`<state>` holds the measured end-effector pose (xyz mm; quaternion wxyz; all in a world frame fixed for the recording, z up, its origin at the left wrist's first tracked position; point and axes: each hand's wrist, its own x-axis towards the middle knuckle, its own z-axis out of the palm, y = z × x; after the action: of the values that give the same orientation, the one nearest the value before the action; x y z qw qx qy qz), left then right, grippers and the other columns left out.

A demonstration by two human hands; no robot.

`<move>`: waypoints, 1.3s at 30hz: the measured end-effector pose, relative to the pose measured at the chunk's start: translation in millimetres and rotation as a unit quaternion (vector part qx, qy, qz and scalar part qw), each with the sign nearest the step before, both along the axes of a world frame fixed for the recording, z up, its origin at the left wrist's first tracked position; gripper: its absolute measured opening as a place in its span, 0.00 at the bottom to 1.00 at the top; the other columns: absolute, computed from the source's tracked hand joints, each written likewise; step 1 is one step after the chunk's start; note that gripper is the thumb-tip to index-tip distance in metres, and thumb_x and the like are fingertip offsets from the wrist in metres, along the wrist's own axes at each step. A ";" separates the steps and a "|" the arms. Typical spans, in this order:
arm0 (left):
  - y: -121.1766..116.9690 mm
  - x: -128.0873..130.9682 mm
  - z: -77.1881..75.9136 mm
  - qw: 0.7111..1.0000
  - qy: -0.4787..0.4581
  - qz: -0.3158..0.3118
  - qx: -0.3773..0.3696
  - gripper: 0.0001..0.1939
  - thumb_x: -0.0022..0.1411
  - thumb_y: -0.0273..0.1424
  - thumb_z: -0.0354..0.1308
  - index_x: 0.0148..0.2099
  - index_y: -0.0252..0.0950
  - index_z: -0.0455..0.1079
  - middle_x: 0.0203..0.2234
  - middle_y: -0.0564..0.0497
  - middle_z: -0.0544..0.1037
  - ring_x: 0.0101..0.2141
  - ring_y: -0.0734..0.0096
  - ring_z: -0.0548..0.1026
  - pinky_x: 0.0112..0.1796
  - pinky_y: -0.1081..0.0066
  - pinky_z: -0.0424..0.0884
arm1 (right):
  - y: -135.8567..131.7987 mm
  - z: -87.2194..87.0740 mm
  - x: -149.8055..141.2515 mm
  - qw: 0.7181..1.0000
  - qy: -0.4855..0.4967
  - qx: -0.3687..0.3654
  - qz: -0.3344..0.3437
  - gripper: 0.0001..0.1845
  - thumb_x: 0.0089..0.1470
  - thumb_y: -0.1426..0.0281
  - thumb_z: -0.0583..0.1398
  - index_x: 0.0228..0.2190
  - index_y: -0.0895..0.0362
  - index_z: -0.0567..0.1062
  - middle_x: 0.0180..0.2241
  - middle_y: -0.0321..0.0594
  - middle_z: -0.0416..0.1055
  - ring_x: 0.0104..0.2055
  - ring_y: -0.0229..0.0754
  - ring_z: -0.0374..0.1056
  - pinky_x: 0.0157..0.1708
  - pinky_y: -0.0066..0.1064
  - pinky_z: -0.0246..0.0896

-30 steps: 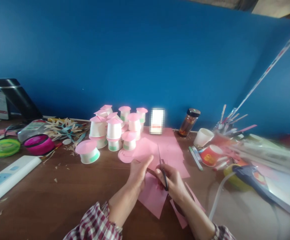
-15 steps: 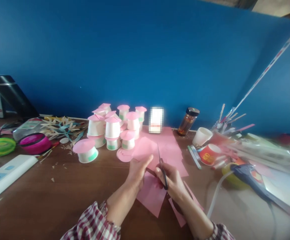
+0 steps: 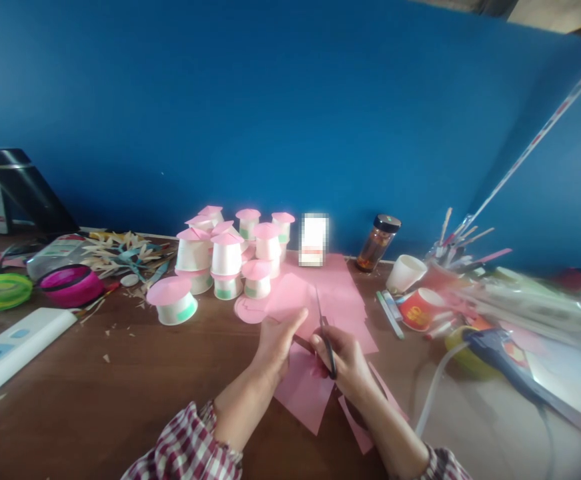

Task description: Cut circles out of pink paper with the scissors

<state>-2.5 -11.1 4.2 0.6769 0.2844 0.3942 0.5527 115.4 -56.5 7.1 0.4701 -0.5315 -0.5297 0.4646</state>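
My right hand is closed round the dark handles of a pair of scissors, whose blades point away from me over pink paper. My left hand grips a piece of pink paper between the thumb and fingers, just left of the blades. Some of the left fingers are hidden. Under and between the hands lies another pink sheet. Pink offcuts rest beside my right forearm. A pink paper disc with a drawn line lies behind my left hand.
Stacked white paper cups with pink paper tops stand behind to the left. A lidded jar, a red cup and a glue gun are on the right. A white power strip lies at left.
The view has shifted slightly, moving the surroundings a little to the left in the picture. Both hands, the scissors and the paper keep nearly the same pose.
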 end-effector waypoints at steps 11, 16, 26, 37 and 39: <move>1.4 -0.3 0.6 0.998 0.030 0.031 -0.043 0.16 0.41 0.37 0.69 0.25 0.31 0.69 0.15 0.52 0.70 0.18 0.69 0.69 0.19 0.70 0.66 | 1.4 -6.5 0.6 1.000 -0.012 0.001 0.014 0.18 0.50 0.56 0.61 0.22 0.58 0.69 0.12 0.31 0.64 0.14 0.34 0.60 0.14 0.24 0.53; -3.3 2.0 8.0 0.999 0.014 0.011 -0.034 0.14 0.42 0.35 0.68 0.24 0.31 0.69 0.16 0.50 0.72 0.18 0.66 0.71 0.18 0.69 0.67 | 0.3 -1.4 -2.7 1.000 -0.003 -0.007 -0.004 0.19 0.47 0.55 0.63 0.24 0.59 0.71 0.12 0.29 0.61 0.13 0.34 0.58 0.13 0.23 0.53; -8.0 4.8 16.0 1.000 -0.006 0.006 -0.027 0.10 0.43 0.31 0.67 0.26 0.30 0.71 0.17 0.48 0.74 0.19 0.64 0.73 0.21 0.67 0.70 | 0.2 -1.2 -3.8 0.999 0.047 0.001 -0.004 0.20 0.45 0.55 0.65 0.22 0.59 0.68 0.15 0.27 0.54 0.15 0.30 0.52 0.13 0.22 0.57; -8.4 4.4 18.4 1.000 -0.001 0.005 -0.023 0.12 0.43 0.31 0.67 0.21 0.32 0.66 0.13 0.53 0.70 0.15 0.70 0.69 0.16 0.71 0.66 | 0.6 -1.3 -1.5 1.000 0.019 0.007 -0.003 0.22 0.48 0.53 0.62 0.20 0.58 0.66 0.14 0.27 0.55 0.14 0.31 0.54 0.13 0.23 0.56; -8.1 4.3 17.3 1.000 0.001 0.003 -0.021 0.12 0.44 0.31 0.66 0.21 0.33 0.65 0.12 0.53 0.69 0.14 0.70 0.68 0.16 0.71 0.65 | 1.2 -2.7 -0.6 1.000 0.014 0.011 -0.004 0.22 0.48 0.53 0.62 0.20 0.58 0.65 0.13 0.27 0.56 0.13 0.31 0.55 0.13 0.22 0.56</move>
<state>1.8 -19.2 21.5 0.6807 0.2701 0.4073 0.5458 114.8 -55.2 4.4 0.4854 -0.5219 -0.5261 0.4639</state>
